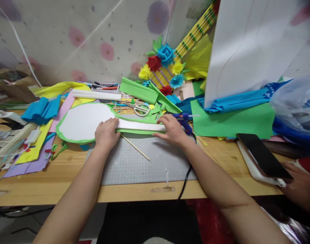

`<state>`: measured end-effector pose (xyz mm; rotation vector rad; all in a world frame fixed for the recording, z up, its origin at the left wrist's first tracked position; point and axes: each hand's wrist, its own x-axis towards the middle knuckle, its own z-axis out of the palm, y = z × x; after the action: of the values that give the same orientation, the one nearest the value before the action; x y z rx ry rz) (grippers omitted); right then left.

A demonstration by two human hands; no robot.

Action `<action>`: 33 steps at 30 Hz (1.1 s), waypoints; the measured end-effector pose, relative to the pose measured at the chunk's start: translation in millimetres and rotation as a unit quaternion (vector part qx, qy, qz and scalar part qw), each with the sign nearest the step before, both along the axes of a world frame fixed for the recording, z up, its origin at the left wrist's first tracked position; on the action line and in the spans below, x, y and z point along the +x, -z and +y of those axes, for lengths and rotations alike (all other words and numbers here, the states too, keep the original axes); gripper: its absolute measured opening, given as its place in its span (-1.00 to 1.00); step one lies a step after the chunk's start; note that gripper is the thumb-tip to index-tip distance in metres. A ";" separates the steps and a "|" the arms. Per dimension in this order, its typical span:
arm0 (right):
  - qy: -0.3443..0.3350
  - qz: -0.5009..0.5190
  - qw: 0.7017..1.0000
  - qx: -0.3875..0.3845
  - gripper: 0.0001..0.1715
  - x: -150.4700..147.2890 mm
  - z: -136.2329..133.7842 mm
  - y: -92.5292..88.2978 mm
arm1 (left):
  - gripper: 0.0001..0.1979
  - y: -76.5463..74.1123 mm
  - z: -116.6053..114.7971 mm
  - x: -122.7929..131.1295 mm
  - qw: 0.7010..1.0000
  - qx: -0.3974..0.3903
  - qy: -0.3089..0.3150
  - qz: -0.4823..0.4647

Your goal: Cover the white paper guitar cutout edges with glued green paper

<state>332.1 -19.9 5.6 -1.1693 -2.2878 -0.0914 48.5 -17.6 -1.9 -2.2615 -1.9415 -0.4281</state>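
A white guitar-shaped cutout (81, 120), with green crepe paper along its edges, lies across the work surface. My left hand (107, 135) holds it where the rounded body meets the narrow neck, fingers on top. My right hand (173, 128) grips the far right end of the neck, thumb on the near side and fingers on the far side. Beneath the neck is a grey cutting mat (137, 169). A thin wooden stick (136, 147) lies on the mat. Just right of my right hand is a blue glue gun (184, 122), its cord running down to the table edge.
Scissors (141, 109) and green paper scraps lie behind the neck. A decorated yellow paper guitar (193, 35) leans on the wall beside a large white board (236, 44). Crepe paper (42, 110) is piled left. A phone (263, 154) lies right, near another person's hand (301, 184).
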 end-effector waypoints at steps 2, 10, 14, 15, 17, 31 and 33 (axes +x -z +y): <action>-0.019 -0.036 0.999 -0.017 -0.58 -14.7 3.7 14.7 | -0.59 0.6 0.4 0.3 1.000 0.004 0.004 0.003; -0.012 -0.086 0.996 -0.008 -0.88 -26.8 6.1 27.1 | -0.64 -2.1 -0.3 2.5 0.999 0.008 -0.020 -0.029; -0.006 -0.077 0.997 -0.004 -0.92 -29.9 5.7 27.5 | -0.69 -1.2 0.4 2.7 0.999 -0.009 0.004 -0.040; -0.001 -0.073 0.997 -0.004 -0.90 -30.3 5.6 27.4 | -0.69 -0.7 0.7 2.2 0.999 -0.017 0.009 -0.048; 0.007 -0.068 0.998 -0.007 -0.90 -30.6 5.3 26.8 | -0.70 0.2 1.4 0.5 0.997 -0.035 0.009 -0.066; 0.048 -0.079 0.996 -0.019 -0.90 -33.3 5.9 26.2 | -0.83 -1.1 7.0 -7.2 0.998 -0.041 0.033 -0.024; 0.050 -0.082 0.995 -0.019 -0.90 -33.7 5.7 25.7 | -0.85 -2.2 7.8 -7.7 0.998 -0.042 0.035 -0.020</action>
<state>298.4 -14.2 -20.1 -1.3400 -2.3823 -0.1884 40.8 -9.8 0.3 -2.3959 -1.9392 -0.4108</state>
